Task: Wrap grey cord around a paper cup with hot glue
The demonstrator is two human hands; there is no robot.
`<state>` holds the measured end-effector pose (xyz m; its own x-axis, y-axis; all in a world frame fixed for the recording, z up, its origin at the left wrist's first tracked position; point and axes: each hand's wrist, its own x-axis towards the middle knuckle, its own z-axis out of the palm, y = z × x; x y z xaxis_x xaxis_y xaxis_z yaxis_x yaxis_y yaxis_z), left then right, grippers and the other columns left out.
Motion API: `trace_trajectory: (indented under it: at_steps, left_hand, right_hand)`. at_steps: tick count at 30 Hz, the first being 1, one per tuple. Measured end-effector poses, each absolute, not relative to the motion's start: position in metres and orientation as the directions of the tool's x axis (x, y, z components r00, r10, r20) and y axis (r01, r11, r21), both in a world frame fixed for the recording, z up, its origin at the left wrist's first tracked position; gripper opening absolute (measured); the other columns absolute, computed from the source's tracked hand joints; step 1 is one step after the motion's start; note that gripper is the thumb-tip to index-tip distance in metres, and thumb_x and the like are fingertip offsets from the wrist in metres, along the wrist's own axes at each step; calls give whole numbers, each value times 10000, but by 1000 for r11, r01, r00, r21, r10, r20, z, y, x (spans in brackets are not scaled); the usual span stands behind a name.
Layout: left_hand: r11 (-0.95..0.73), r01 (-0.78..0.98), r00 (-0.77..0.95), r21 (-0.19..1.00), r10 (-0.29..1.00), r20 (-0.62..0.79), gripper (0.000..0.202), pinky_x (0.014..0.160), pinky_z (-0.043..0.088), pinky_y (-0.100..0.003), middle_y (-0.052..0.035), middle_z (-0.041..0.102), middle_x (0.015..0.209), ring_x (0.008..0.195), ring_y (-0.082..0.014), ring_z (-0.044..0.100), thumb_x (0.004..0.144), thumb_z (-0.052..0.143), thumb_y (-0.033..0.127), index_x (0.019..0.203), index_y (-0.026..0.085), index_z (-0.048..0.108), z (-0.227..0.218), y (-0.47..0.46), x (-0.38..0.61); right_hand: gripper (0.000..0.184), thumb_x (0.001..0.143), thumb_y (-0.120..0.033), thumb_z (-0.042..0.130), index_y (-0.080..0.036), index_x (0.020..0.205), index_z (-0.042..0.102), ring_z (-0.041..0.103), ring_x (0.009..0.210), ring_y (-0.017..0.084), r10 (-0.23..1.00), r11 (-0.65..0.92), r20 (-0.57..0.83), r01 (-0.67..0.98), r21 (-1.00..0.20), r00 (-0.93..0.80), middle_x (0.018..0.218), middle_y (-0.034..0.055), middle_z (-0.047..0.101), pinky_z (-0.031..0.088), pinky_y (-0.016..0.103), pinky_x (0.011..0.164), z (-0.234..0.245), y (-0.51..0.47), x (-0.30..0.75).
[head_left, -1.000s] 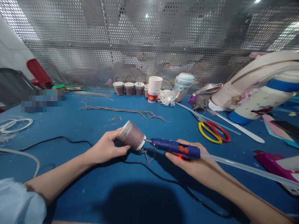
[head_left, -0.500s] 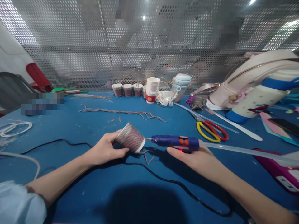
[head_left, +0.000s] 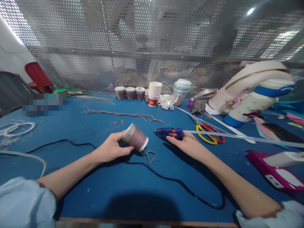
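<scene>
My left hand [head_left: 115,147] is closed around a paper cup [head_left: 135,136] wound with grey-brown cord, tilted with its white rim towards the lower right. A loose loop of cord [head_left: 151,156] hangs by that rim. In my right hand [head_left: 186,143] is a blue hot glue gun [head_left: 169,132], its nozzle pointing left at the cup with a gap between them. A red light glows on the gun, and a long clear glue stick [head_left: 220,135] juts out of its back. Some of my right fingers are hidden behind the gun.
Several cord-wrapped cups [head_left: 130,93], a stack of paper cups [head_left: 155,94] and a bottle [head_left: 181,90] line the back. Cord strands [head_left: 123,114] lie mid-table. Scissors [head_left: 209,134], a large bottle [head_left: 251,104] and a magenta power strip [head_left: 273,172] are at right. A black cable [head_left: 166,178] crosses the front.
The glue gun has drawn back from the cup's rim and lies lower towards the table, so the gap between nozzle and cup is wider. My left hand still holds the cup.
</scene>
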<state>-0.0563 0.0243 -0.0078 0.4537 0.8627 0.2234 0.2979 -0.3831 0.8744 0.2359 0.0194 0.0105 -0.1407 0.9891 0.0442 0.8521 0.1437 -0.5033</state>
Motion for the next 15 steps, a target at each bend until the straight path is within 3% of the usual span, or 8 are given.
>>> trace_trajectory:
  at_steps: [3, 8, 12, 15]
  left_hand:
    - [-367, 287, 460, 885, 863, 209, 242, 803, 552, -331, -74, 740, 910, 859, -217, 688, 749, 657, 204, 975, 127, 701, -10, 25, -55]
    - [-319, 273, 425, 908, 887, 184, 231, 776, 560, -325, -67, 748, 886, 825, -216, 694, 743, 651, 205, 954, 125, 703, -10, 26, -53]
    - [-297, 261, 392, 919, 902, 180, 240, 796, 552, -322, -62, 754, 904, 836, -213, 697, 729, 652, 212, 947, 126, 707, -9, 26, -52]
    - [-281, 261, 351, 923, 919, 180, 244, 790, 548, -314, -59, 755, 903, 834, -214, 697, 713, 657, 218, 934, 128, 708, -6, 25, -53]
  right_hand:
    - [416, 872, -548, 496, -247, 1063, 711, 686, 916, 256, 986, 165, 46, 864, -475, -163, 980, 35, 746, 512, 330, 777, 17, 15, 241]
    - [418, 879, -534, 489, -227, 1080, 689, 654, 981, 274, 971, 222, 24, 868, -444, -236, 1054, 62, 720, 484, 338, 810, 23, 10, 245]
    - [461, 828, -654, 484, -229, 857, 660, 638, 764, 235, 990, 116, -38, 940, -321, -135, 830, 34, 704, 452, 301, 647, 28, 3, 254]
    - [527, 787, -724, 476, -220, 643, 520, 538, 605, 187, 998, 55, -34, 986, -158, -61, 623, 2, 591, 362, 278, 544, 31, -5, 269]
